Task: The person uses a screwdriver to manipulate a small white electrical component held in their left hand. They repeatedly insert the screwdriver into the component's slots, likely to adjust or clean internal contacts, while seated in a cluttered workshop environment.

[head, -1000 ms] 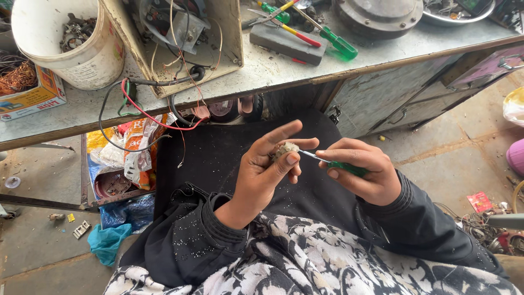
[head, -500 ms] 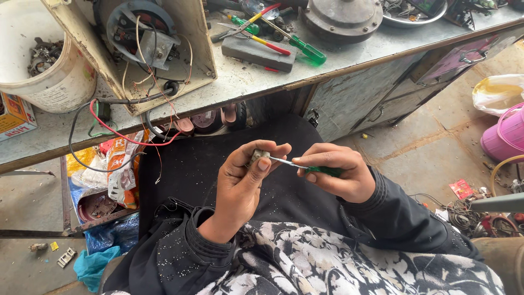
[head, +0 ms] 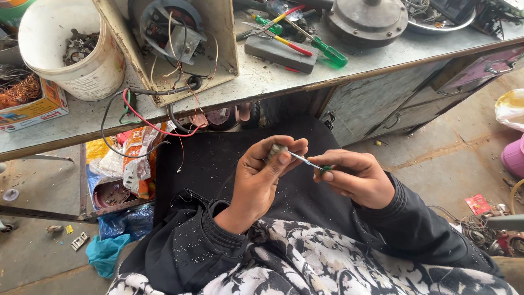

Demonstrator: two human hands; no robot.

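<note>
Grey workbench (head: pixel 262 82): white bucket (head: pixel 82 60), open casing (head: pixel 174 43), screwdrivers (head: pixel 322 49).

A small pale part (head: pixel 275 151), pinched in fingertips over the lap. A thin screwdriver (head: pixel 307 162), green-handled, lies near level, its tip at the part.

We had a single view, from the camera worn on the head. It looked steeply down over the chest and lap, close to the left hand (head: pixel 262 172) and right hand (head: pixel 355 177) held mid-frame. The surface (head: pixel 262 82) ran across the top of the frame, farther off, with the floor (head: pixel 436 158) at both sides.
</note>
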